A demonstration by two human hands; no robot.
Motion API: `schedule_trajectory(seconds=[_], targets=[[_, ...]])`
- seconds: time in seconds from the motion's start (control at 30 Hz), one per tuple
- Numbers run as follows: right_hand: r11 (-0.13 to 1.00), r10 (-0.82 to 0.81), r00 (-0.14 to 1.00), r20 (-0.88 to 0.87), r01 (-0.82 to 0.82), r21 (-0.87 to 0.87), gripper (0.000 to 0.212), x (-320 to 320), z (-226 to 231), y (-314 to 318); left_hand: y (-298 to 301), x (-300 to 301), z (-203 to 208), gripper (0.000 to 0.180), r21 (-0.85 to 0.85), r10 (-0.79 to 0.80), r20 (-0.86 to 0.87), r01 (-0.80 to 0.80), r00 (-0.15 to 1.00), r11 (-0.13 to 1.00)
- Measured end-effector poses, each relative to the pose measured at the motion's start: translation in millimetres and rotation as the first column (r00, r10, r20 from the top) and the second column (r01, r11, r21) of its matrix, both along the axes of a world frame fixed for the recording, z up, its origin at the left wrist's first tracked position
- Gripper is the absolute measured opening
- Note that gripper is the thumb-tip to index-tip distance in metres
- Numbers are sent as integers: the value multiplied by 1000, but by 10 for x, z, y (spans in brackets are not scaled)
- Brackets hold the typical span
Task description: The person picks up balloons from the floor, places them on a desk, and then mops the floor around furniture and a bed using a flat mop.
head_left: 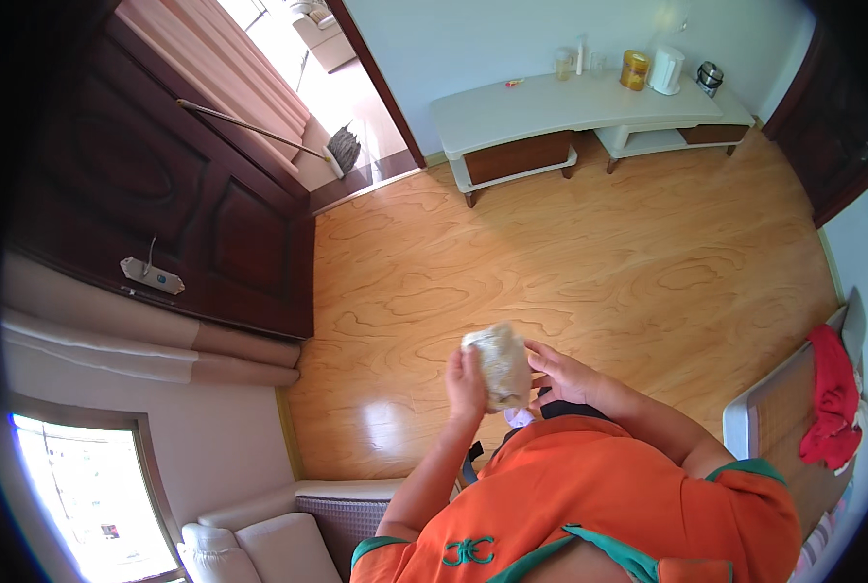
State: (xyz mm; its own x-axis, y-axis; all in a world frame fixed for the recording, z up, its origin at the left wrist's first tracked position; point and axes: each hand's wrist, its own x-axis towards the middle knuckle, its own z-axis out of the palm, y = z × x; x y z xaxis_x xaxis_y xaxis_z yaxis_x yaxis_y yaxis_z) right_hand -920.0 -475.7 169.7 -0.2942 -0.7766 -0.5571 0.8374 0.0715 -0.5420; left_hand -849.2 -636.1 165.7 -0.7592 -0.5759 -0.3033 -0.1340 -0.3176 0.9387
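Note:
In front of my body I hold a pale cream-and-yellowish bundle point(499, 365), soft-edged and slightly blurred. It may be folded cloth or a packet; its kind cannot be made out. My left hand point(466, 387) grips its left side, with the thumb lying over the near face. On the other side, my right hand point(562, 375) has its fingers apart, close to the bundle's right edge; whether a fingertip touches it is unclear. Below the bundle a bit of light purple material point(519, 418) shows, partly hidden by my orange top.
A white low cabinet point(512, 121) with a kettle point(665, 71) and yellow canister point(634, 70) stands across the wooden floor point(570, 253). At left is an open dark door point(249, 233), with a mop point(342, 151) beyond. A sofa point(269, 544) and a bench-like surface with red cloth point(831, 398) flank me.

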Motion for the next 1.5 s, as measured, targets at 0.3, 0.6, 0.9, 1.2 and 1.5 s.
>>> schedule_trajectory(seconds=[0.3, 0.6, 0.9, 1.2, 1.5], targets=[[968, -227, 961, 159, 240, -68, 30, -1408, -305, -1059, -570, -1431, -385, 32, -122, -334, -48, 326, 941, 937], [954, -188, 896, -402, 264, 142, 28, -3577, -236, -2126, -1812, -2405, -430, 45, -224, -63, 76, 78, 995, 971], [892, -196, 730, -655, 411, 191, 34, -6214, -605, -2600, -3113, -1214, -1723, 39, -293, 138, 771, 154, 621, 944], [453, 658, 194, -728, 670, 588, 67, -7599, -1404, -3518, -4094, -311, -2412, 27, 98, -269, 963, 961, -27, 257], [812, 539, -235, -809, -112, 573, 44, -6854, -926, -7399, -6643, -2700, -1629, 34, -347, 460, 459, -324, 760, 880]])
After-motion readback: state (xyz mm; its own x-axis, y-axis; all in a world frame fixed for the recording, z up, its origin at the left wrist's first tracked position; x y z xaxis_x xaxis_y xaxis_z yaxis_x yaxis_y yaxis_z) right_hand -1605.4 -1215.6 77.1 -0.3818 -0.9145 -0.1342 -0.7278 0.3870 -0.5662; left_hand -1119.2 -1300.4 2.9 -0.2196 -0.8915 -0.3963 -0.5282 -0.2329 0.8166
